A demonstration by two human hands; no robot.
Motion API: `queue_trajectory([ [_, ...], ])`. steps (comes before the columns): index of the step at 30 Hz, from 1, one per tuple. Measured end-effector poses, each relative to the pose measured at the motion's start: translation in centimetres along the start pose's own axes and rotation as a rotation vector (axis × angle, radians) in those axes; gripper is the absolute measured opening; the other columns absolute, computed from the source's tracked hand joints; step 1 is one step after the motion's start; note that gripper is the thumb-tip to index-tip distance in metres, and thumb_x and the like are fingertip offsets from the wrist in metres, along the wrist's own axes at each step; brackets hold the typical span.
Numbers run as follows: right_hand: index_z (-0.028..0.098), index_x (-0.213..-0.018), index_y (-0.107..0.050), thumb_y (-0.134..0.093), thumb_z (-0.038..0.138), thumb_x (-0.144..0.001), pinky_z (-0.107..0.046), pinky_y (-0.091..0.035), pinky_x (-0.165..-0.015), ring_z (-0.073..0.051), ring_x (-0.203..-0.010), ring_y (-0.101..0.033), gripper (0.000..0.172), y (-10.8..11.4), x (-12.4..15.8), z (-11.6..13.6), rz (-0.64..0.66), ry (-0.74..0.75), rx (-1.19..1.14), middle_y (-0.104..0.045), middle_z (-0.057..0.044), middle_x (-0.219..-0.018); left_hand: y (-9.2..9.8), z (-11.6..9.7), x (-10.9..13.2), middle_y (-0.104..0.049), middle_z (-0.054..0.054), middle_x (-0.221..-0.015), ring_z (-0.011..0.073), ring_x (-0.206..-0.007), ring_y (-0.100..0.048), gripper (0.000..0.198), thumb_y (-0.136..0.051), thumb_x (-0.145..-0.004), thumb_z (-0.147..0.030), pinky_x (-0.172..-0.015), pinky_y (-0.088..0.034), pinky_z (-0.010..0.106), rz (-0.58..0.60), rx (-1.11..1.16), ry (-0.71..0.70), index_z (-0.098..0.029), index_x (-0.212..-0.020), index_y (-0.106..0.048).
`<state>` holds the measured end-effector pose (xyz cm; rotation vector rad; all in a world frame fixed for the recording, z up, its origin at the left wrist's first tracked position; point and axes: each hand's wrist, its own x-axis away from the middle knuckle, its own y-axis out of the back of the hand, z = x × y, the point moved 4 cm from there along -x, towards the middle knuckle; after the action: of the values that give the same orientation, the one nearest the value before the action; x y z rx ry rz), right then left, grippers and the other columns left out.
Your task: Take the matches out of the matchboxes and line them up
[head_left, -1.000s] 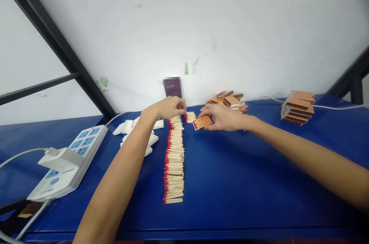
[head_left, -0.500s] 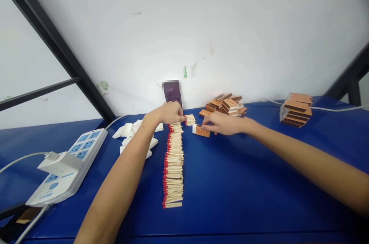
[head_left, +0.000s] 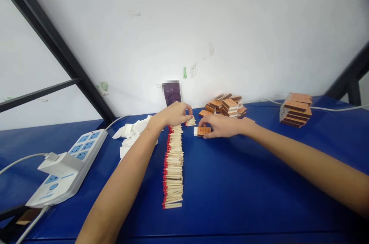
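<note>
My right hand grips an orange matchbox lying on the blue tabletop, with its white inner tray showing at the left end. My left hand is curled above the far end of a long row of red-headed matches. Its thumb and forefinger come close together by a small separate bunch of matches; whatever lies between them is too small to make out. White matchbox trays lie in a loose heap left of the row, partly behind my left forearm.
Behind my right hand is a jumbled pile of matchboxes. A neater stack of them stands at the far right. A dark phone leans on the wall. A power strip with a plugged-in charger and cables lies at left.
My left hand has shifted slightly right, toward the small bunch of matches. My right hand has changed its hold on the matchbox, which has moved slightly right and turned a little.
</note>
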<state>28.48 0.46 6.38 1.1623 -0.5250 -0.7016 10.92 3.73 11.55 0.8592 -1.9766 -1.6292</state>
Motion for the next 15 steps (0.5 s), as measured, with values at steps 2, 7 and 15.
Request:
queue_trajectory([
  [2,0.018,-0.119,-0.064,-0.067,0.036,-0.085,-0.031,-0.047,-0.072,-0.022,-0.087,-0.065,0.038,0.1,0.0,0.0,-0.025,-0.001,0.015,-0.068,-0.009,-0.106,0.3,-0.1,0.1,-0.067,0.002,-0.066,0.0164,-0.06,-0.058,0.027,-0.053,-0.088,-0.032,-0.06,-0.039,0.029,-0.017,-0.011,-0.007,-0.017,-0.09,-0.075],
  [7,0.017,-0.125,-0.055,-0.07,0.036,-0.084,-0.031,-0.048,-0.075,-0.022,-0.091,-0.066,0.048,-0.3,-0.2,-0.4,-0.088,-0.037,-0.037,-0.068,-0.011,-0.114,0.4,0.0,0.3,-0.069,0.002,-0.066,0.0148,-0.058,-0.055,0.027,-0.052,-0.085,-0.027,-0.06,-0.039,0.029,0.032,-0.024,-0.01,-0.016,-0.079,-0.076],
  [15,0.018,-0.13,-0.059,-0.066,0.03,-0.091,-0.04,-0.048,-0.095,-0.029,-0.115,-0.063,0.042,-1.4,-1.3,0.2,-0.304,-0.05,0.062,-0.067,-0.013,-0.126,-0.8,0.7,0.2,-0.074,0.004,-0.076,0.019,-0.065,-0.063,0.038,-0.072,-0.075,-0.04,-0.059,-0.041,0.029,0.163,-0.09,0.103,-0.017,-0.105,-0.075],
])
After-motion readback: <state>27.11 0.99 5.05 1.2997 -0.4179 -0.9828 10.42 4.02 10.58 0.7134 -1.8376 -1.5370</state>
